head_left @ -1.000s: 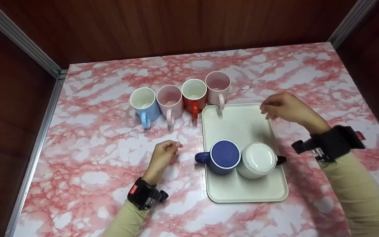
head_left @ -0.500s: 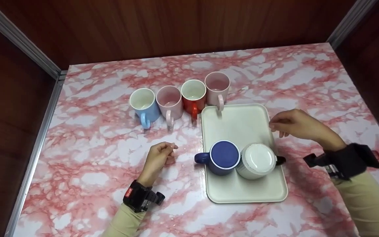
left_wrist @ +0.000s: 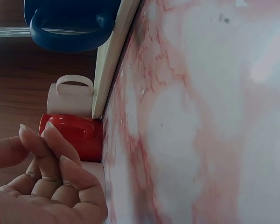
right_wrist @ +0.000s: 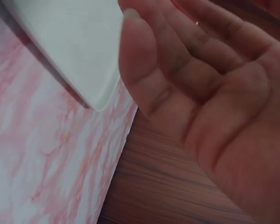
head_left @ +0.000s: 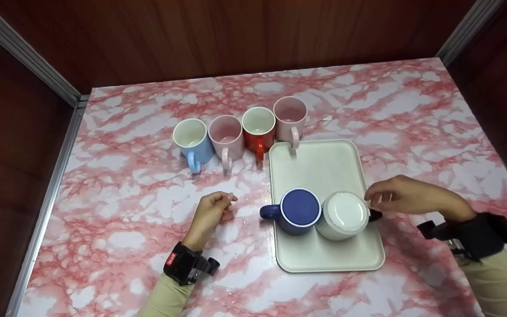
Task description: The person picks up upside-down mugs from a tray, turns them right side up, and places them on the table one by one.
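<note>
The fingers of the right hand (head_left: 416,196) are released: loosely bent, thumb and index finger apart. Their tips are at the right edge of the tray (head_left: 317,160), just beside the black handle (head_left: 374,215) of the white mug (head_left: 346,213). Contact with this handle cannot be determined. Relative to the earlier frames, the right hand has travelled along the tray's right edge, from near the far right corner toward the near right corner.

The fingers of the left hand (head_left: 208,215) are also released and loosely curled. This hand is located left of the tray's left edge, well apart from it; its position differs little from the frame before.

The white mug is placed base up on the near half of the tray, its handle extending past the right edge. The blue mug (head_left: 301,208) is beside it, also base up, its handle extending past the left edge.

Beyond the left hand, four mugs are arranged mouth up, handles toward the table's near edge. From left to right: light-blue mug (head_left: 203,149), pink mug (head_left: 236,149), red mug (head_left: 269,143) and second pink mug (head_left: 284,132). The last is adjacent to the tray's far left corner. Mugs and tray are unchanged. The table (head_left: 126,185) carries all items.
</note>
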A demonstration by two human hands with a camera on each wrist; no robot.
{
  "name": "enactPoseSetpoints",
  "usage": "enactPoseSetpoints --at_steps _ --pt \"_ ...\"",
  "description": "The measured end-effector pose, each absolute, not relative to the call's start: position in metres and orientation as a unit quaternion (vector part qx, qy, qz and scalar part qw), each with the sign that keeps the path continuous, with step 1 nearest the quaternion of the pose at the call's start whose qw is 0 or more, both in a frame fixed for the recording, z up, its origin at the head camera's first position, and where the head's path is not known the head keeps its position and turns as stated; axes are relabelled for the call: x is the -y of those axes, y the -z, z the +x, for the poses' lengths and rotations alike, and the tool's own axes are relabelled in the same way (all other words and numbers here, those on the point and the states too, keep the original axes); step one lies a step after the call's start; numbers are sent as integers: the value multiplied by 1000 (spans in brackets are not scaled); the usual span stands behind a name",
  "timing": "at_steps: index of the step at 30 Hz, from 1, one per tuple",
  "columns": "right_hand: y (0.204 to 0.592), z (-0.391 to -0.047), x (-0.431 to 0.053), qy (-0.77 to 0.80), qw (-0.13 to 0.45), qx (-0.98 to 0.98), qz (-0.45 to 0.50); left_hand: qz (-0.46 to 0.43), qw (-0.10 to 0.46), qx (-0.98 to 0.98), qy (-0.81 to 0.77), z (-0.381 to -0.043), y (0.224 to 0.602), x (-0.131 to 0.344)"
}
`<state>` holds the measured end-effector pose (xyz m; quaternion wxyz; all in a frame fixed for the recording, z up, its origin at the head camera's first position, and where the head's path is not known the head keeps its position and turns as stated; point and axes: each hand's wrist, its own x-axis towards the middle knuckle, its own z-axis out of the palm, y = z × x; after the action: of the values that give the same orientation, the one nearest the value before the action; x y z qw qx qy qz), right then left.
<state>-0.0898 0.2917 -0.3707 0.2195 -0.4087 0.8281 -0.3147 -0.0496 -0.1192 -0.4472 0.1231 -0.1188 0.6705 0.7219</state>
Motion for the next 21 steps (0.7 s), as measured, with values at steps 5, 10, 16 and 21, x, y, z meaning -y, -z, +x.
enactPoseSetpoints --at_steps 5,10,16,21 --pt "376 -85 -292 315 235 -816 -423 -114 122 -667 -726 -49 447 119" --pt "382 -79 -290 314 233 -822 -415 -109 136 -666 -725 -48 446 117" --pt "389 -73 -290 313 222 -826 -412 -87 140 -688 -707 -46 443 113" --pt "393 -68 -289 311 191 -838 -405 -57 140 -698 -700 -43 437 109"
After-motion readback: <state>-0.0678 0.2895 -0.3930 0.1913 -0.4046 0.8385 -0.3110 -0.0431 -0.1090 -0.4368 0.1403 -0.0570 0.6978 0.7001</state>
